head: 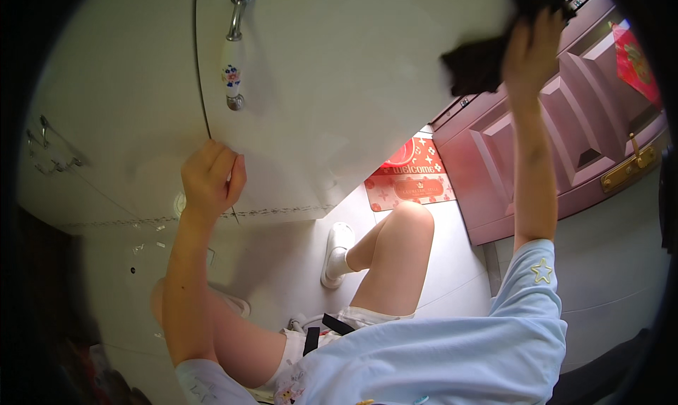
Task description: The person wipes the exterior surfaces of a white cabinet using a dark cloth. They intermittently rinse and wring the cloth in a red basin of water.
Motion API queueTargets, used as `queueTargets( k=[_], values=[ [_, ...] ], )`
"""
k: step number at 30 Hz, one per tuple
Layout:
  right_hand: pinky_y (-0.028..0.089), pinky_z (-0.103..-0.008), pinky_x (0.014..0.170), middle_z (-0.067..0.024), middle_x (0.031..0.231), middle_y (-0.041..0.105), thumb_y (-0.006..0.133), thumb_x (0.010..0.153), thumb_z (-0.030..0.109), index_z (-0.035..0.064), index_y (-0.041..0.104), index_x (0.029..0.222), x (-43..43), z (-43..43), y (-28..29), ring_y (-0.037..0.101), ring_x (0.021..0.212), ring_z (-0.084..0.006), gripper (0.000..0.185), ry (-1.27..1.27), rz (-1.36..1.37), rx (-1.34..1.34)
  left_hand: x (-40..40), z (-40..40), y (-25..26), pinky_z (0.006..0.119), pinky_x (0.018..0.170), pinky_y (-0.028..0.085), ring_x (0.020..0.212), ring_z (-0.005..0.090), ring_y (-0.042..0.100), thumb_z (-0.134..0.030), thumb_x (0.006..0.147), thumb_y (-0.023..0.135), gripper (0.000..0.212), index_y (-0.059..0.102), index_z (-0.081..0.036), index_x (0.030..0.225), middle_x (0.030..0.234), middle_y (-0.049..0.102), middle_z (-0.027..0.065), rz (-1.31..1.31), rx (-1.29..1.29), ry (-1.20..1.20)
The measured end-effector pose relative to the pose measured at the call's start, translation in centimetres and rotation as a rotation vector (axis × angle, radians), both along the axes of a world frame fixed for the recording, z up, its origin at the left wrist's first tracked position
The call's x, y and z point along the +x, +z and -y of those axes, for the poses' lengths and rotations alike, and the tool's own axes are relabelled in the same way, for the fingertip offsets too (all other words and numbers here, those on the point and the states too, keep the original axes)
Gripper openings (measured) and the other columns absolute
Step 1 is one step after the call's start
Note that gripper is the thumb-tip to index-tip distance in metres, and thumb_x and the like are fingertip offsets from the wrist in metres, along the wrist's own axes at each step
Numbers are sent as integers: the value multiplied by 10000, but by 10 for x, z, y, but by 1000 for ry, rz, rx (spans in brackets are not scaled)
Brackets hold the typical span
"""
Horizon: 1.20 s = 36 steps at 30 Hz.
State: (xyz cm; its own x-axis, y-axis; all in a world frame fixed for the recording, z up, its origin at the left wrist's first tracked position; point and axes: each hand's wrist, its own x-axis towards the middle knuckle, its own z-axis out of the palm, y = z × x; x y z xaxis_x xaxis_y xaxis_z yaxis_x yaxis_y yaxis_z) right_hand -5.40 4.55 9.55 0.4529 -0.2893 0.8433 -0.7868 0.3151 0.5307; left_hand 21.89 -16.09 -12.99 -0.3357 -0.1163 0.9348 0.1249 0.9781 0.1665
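Observation:
My right hand (531,50) is stretched far out at the upper right, its fingers pressing on a dark cloth (476,65). The cloth is blurred and lies against the right end of a white cabinet door (344,87), with more of it showing beyond my fingers. My left hand (212,174) is curled, knuckles up, at the seam between two cabinet doors. No object shows in it, and its fingertips are partly hidden. Above it is a chrome door handle (233,60) with a white ceramic grip painted with flowers.
A maroon panelled door (551,129) with a brass lock plate (627,169) stands open at the right. A red patterned doormat (410,180) with a red basin (400,155) lies on the pale tiled floor (445,278). Metal hooks (55,164) project at the far left.

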Motion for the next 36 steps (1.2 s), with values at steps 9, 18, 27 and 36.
queueTargets(
  k=[9,18,27,36],
  values=[
    [353,-617,709,-322,940,525,488,663,215,-14,559,991,30,1,-165,458,981,-497,406,-660,181,703,-1,-6,1,280,378,299,439,187,388,8,639,582,187,422,-62,572,523,397,39,35,-40,-29],
    [377,-231,849,62,938,588,562,716,97,139,633,954,0,8,-355,537,841,-71,252,298,-274,794,-7,-11,-30,287,381,320,448,184,406,-11,616,619,190,442,-68,580,533,401,36,170,-67,-88],
    [400,-414,858,-179,1073,523,552,782,151,31,572,1006,-25,8,-158,473,1016,-344,255,-24,74,348,-7,-2,-84,304,416,378,477,196,448,-58,658,614,169,463,-74,586,546,426,45,276,-42,45],
    [183,-542,1000,-311,1231,391,461,801,546,88,424,1268,-26,92,-69,344,1146,-476,656,-128,-69,-82,-73,-50,-190,239,436,314,458,106,395,-72,839,477,265,460,-20,580,521,434,39,-479,1100,142]
  ],
)
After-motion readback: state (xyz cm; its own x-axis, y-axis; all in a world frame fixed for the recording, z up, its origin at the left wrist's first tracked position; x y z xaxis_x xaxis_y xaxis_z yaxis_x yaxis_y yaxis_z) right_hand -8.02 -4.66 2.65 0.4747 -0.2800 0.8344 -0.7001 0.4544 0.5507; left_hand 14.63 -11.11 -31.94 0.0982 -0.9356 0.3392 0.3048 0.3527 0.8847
